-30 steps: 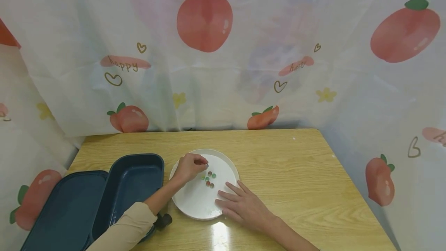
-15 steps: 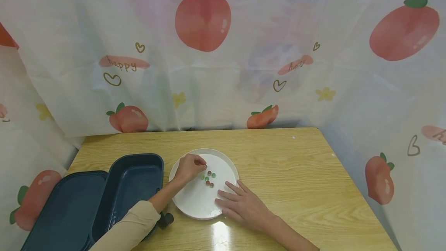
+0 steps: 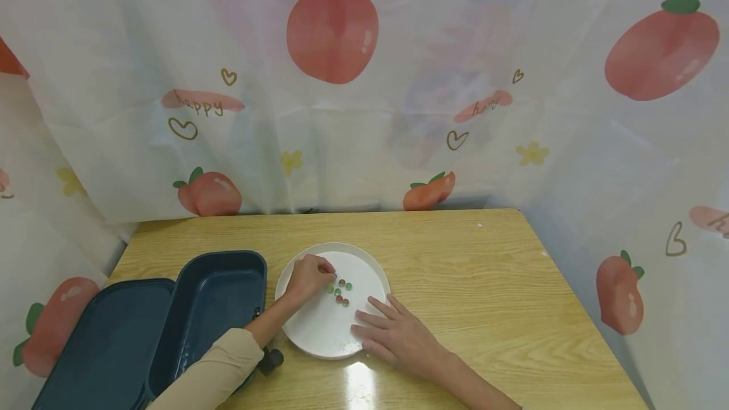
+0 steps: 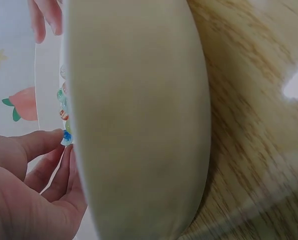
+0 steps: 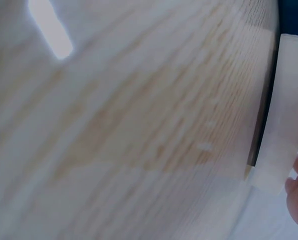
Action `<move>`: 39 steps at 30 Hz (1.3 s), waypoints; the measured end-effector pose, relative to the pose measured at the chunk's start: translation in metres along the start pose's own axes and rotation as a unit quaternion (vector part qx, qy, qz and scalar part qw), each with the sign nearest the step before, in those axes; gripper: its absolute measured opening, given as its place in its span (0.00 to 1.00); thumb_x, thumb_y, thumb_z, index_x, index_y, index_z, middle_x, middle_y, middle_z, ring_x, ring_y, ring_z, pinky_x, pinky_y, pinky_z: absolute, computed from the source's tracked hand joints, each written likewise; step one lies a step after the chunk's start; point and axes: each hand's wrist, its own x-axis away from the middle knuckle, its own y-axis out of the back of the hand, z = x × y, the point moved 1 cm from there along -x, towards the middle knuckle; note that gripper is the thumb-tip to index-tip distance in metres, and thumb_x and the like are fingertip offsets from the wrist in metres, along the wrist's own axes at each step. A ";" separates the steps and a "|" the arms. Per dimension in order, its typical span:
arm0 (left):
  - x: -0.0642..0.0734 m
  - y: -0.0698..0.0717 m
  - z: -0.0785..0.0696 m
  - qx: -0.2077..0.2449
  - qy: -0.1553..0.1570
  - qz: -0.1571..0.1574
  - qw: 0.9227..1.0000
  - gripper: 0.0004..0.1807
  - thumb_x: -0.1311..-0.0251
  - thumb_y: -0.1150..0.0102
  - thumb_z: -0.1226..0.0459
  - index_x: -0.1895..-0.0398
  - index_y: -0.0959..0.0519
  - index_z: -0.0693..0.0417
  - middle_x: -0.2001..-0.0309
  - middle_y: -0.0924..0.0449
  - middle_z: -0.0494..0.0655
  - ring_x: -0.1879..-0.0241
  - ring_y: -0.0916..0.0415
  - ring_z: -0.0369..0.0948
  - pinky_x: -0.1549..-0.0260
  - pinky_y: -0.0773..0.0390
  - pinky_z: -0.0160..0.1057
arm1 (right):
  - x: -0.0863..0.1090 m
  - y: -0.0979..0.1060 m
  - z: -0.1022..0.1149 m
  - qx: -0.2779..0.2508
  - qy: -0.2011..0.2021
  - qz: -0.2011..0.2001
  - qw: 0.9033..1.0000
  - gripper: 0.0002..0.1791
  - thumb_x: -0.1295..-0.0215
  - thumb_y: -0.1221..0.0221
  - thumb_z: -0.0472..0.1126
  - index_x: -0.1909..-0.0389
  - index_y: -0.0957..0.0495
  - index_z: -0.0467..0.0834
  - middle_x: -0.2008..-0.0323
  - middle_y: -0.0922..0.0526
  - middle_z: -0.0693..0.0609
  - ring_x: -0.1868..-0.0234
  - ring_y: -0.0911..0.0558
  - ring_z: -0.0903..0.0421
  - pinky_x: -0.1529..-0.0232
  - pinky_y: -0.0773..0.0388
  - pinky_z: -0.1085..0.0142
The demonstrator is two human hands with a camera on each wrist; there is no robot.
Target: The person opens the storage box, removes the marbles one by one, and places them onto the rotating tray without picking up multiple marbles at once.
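Note:
My left hand [image 3: 307, 280] reaches over the white round plate [image 3: 313, 334] and pinches a blue-and-clear glass marble [image 4: 66, 136] between thumb and fingertips. Just right of those fingertips, several more marbles lie in a loose cluster on the plate, among them a green marble [image 3: 348, 286] and a reddish marble [image 3: 339, 299]. My right hand [image 3: 401, 337] rests at the plate's right front rim with its fingers spread. In the left wrist view the tall plate wall [image 4: 139, 120] hides much of the cluster.
A deep dark-blue pan [image 3: 228, 290] stands left of the plate, under my left forearm, with a black knob [image 3: 270, 360] near it. Further left lies a flat dark-blue tray or lid [image 3: 114, 334]. All stand on a wooden table [image 3: 484, 277] before a fruit-print curtain [image 3: 387, 144].
My left hand has shifted slightly left and down, bringing the pinched marble nearer the cluster's upper left. The right hand and the other marbles stay in place.

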 end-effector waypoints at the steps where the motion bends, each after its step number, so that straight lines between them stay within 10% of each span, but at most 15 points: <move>1: 0.000 0.000 0.000 -0.002 0.000 0.000 1.000 0.02 0.52 0.34 0.69 0.76 0.17 0.59 0.80 0.23 0.42 0.77 0.28 0.37 0.77 0.28 0.33 | 0.000 0.000 0.000 0.001 0.001 -0.001 1.000 0.19 0.30 0.56 0.53 0.42 0.27 0.58 0.39 0.32 0.58 0.33 0.43 0.51 0.39 0.48 0.46; 27: 0.001 0.001 0.000 -0.015 -0.003 0.007 1.000 0.02 0.51 0.34 0.67 0.75 0.17 0.57 0.78 0.22 0.42 0.76 0.27 0.37 0.75 0.26 0.34 | 0.000 0.000 0.001 0.005 0.003 -0.005 1.000 0.19 0.30 0.55 0.53 0.43 0.26 0.57 0.39 0.31 0.58 0.33 0.42 0.51 0.39 0.47 0.46; 39: 0.009 0.045 -0.025 0.053 -0.024 -0.006 0.998 0.08 0.49 0.34 0.65 0.65 0.17 0.57 0.71 0.20 0.43 0.68 0.23 0.40 0.69 0.24 0.38 | -0.001 0.001 0.000 0.004 0.005 -0.006 1.000 0.19 0.30 0.56 0.54 0.42 0.27 0.57 0.39 0.31 0.58 0.33 0.42 0.51 0.39 0.47 0.46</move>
